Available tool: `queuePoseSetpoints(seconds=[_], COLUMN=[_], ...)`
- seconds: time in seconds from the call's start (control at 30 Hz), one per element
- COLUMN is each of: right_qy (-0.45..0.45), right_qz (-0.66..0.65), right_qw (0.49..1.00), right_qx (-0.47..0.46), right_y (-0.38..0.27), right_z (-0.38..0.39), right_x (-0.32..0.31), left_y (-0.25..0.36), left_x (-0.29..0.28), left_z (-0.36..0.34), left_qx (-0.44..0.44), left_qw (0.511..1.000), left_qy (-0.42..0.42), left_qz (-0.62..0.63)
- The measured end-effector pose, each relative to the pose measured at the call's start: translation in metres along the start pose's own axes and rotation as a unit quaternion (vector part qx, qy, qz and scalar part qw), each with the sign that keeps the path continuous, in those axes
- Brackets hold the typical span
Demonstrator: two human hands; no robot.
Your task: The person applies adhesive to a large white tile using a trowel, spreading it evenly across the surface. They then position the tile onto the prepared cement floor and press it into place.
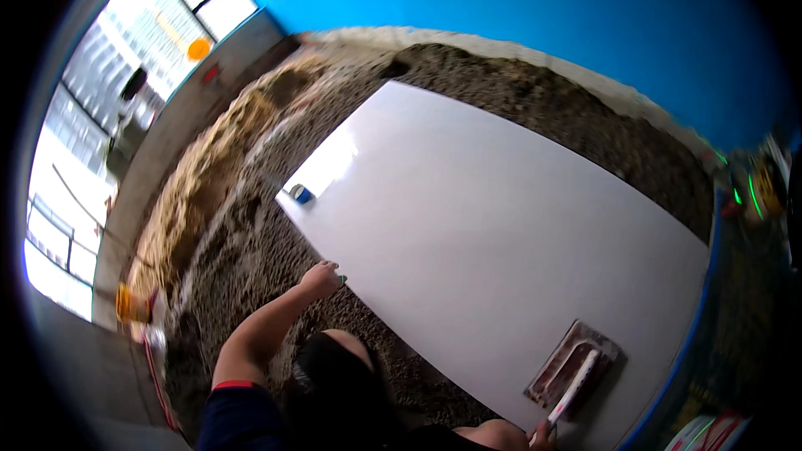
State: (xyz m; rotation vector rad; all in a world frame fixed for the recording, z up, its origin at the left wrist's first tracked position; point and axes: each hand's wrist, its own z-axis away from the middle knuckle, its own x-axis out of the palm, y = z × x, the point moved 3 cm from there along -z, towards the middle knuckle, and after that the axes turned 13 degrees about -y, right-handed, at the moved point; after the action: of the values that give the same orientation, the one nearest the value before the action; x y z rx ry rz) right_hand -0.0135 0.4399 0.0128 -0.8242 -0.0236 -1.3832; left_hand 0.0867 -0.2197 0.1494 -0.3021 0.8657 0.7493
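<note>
A large, glossy white tile (493, 225) lies over rough grey mortar. My left hand (321, 280) is at its left edge, fingers curled, with a small green bit showing at the fingertips; what they hold is unclear. At the bottom right, my right hand (544, 434) is closed round the lower end of a white handle with red marks. That handle reaches up over a mortar-stained rectangular trowel (541, 386) on the tile; whether the two are joined, I cannot tell. Near the tile's left corner stands a small blue round object (301, 194).
Grey mortar (259, 234) surrounds the tile's left and far sides, with yellowish sand (200, 175) beyond. A blue wall (535, 0) rises behind. Windows (109, 75) line the left, near a yellow bucket (134, 305). A blue strip (689, 334) follows the tile's right edge.
</note>
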Motion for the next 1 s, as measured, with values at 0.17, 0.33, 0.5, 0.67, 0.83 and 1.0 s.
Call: queuePoseSetpoints(seconds=[0.17, 0.33, 0.5, 0.67, 0.83, 1.0], right_qy=[0.088, 0.147, 0.163, 0.227, 0.245, 0.234], right_qz=[0.147, 0.337, 0.613, 0.706, 0.753, 0.758], right_qw=[0.984, 0.926, 0.772, 0.665, 0.605, 0.608], right_qx=[0.054, 0.089, -0.031, -0.089, -0.083, -0.012], right_y=[-0.029, -0.069, -0.12, -0.157, -0.208, -0.235], right_z=[-0.011, -0.053, -0.084, -0.15, -0.22, -0.266], right_x=[0.033, 0.086, 0.171, 0.215, 0.256, 0.326], left_y=[-0.072, -0.132, -0.163, -0.203, -0.143, -0.094], left_x=[0.047, 0.025, -0.057, -0.07, -0.152, -0.225], left_z=[-0.054, -0.133, -0.208, -0.293, -0.409, -0.507], left_qx=[-0.061, -0.159, -0.289, -0.234, -0.02, 0.053], left_qw=[0.993, 0.947, 0.862, 0.82, 0.843, 0.87], left_qy=[0.092, 0.23, 0.352, 0.425, 0.456, 0.444], left_qz=[0.048, 0.159, 0.223, 0.303, 0.285, 0.209])
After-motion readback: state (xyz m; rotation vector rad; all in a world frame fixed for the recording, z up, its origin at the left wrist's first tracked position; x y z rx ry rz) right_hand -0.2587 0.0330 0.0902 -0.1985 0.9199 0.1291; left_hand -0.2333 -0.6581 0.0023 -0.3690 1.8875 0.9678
